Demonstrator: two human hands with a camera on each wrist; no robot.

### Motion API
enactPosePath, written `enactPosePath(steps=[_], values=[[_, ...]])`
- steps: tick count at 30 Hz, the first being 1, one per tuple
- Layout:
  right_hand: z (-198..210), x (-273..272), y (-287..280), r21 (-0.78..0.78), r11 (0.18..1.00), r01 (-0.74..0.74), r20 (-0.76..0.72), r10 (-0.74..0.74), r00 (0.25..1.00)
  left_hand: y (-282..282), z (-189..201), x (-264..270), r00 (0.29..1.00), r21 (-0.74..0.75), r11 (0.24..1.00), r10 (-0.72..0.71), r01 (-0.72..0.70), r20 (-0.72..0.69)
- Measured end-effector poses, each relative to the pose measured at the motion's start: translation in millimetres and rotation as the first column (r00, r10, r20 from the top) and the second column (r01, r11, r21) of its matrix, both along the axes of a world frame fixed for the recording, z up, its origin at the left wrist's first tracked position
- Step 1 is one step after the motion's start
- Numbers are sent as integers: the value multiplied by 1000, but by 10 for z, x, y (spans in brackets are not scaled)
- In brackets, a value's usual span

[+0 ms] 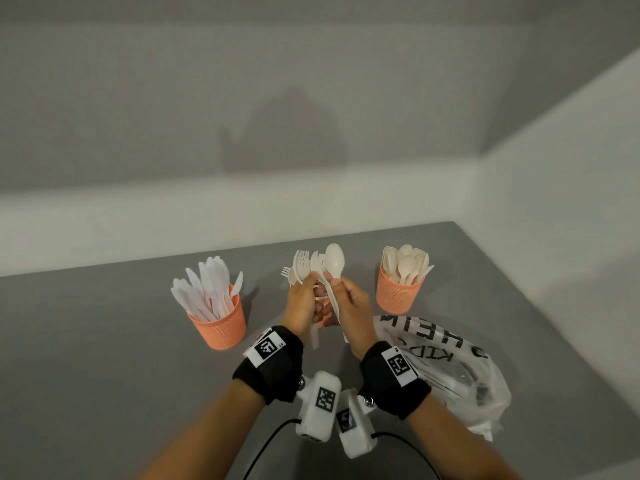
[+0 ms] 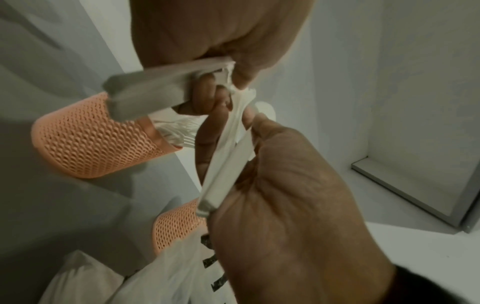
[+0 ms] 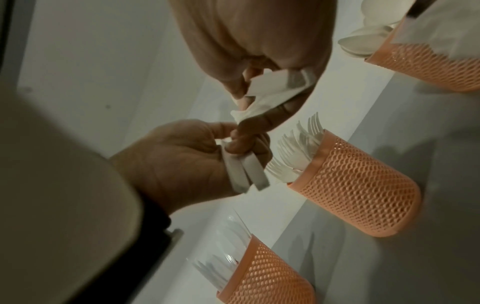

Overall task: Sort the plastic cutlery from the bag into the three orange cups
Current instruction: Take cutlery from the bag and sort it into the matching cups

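Above the table my left hand (image 1: 311, 284) grips a bundle of white plastic forks (image 1: 304, 265) by their handles. Right beside it, my right hand (image 1: 341, 285) pinches a white spoon (image 1: 334, 259) by its neck, bowl up. In the left wrist view the fork handles (image 2: 145, 92) stick out of my left fist. The spoon handle (image 2: 226, 168) runs down across my right palm. Three orange mesh cups stand in a row. The left cup (image 1: 221, 327) holds knives and the right cup (image 1: 398, 296) holds spoons. The middle cup (image 3: 358, 185) holds forks and is mostly hidden behind my hands in the head view.
A crumpled clear plastic bag (image 1: 450, 372) with black lettering lies on the grey table (image 1: 104, 341) at my right wrist. White walls close in the table at the back and right. Cables run from the wrist cameras toward the front edge.
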State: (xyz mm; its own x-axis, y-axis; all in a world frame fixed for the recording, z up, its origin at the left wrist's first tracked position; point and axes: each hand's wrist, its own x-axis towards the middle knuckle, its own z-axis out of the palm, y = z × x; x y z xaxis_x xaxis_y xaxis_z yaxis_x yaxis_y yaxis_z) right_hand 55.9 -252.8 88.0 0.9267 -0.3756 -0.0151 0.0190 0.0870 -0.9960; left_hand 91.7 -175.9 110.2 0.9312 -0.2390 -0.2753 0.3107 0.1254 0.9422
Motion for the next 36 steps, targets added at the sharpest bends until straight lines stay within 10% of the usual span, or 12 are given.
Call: enactPosePath(steps=[13,24,36], values=[[46,-28,-260,-49,997,-58,-2,58,998,116,-144,128,993,-9,999,45,-46,-111],[529,171,-1249,-155,948,276,168,-250,954,135,158,731,870,-14,957,269,-289,413],[221,279,-1481,-172,909,379,41,-378,925,-108,-294,808,836,173,915,240,-365,493]])
